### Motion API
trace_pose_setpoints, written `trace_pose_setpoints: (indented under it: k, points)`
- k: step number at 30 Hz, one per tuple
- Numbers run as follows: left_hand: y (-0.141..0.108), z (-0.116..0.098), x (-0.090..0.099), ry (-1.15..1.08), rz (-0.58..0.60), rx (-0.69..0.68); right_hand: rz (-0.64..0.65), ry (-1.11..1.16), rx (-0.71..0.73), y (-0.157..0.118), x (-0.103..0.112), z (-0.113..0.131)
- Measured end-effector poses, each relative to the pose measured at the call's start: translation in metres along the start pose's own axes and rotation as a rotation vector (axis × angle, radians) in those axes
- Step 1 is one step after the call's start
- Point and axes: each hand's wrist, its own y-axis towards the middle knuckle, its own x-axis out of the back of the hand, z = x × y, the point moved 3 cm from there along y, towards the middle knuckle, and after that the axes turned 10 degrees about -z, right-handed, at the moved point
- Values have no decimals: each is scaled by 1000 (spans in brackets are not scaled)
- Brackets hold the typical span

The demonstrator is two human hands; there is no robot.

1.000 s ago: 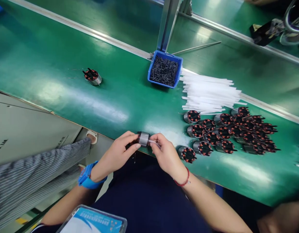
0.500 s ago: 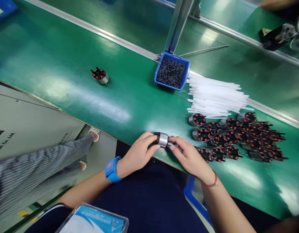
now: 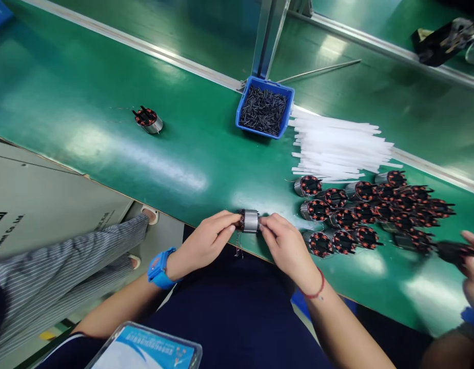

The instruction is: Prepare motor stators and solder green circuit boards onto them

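Observation:
A motor stator (image 3: 251,221), a silvery cylinder with copper windings, lies on its side near the bench's front edge between my hands. My left hand (image 3: 206,240) is closed on its left, wound end, thumb below and fingers above. Thin wires hang below that end. At the opposite end, my right hand (image 3: 285,240) has thumb and forefinger closed against the stator's rim. Whether a strip is also between those fingertips is hidden. Closest to my right hand is a group of similar stators (image 3: 319,244), mostly with their wound ends showing.
A blue bin (image 3: 242,127) of small black pieces stands by a metal post (image 3: 268,41). White strips (image 3: 337,146) are heaped to its right. One stator (image 3: 147,120) stands apart on the left. At far right, another person's hand (image 3: 473,266) holds a dark stator. Someone's striped trousers (image 3: 79,261) show at left.
The stator in my hands has shifted slightly left, and its hanging wires show more. The pale strip by my right fingers is no longer visible. Another person's hand has entered at right.

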Motion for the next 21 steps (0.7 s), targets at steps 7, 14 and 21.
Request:
trace_pose_setpoints:
  k: [7,14,21]
  points:
    - [1,-1,-4,43,-68,64,17,283,-126,-3,-4,0]
    - [-4,-4,-14,45,-171,3,150,685,-472,-9,-8,-5]
    - [-15,-7,-16,125,-368,-211,48,758,-547,-18,-20,-4]
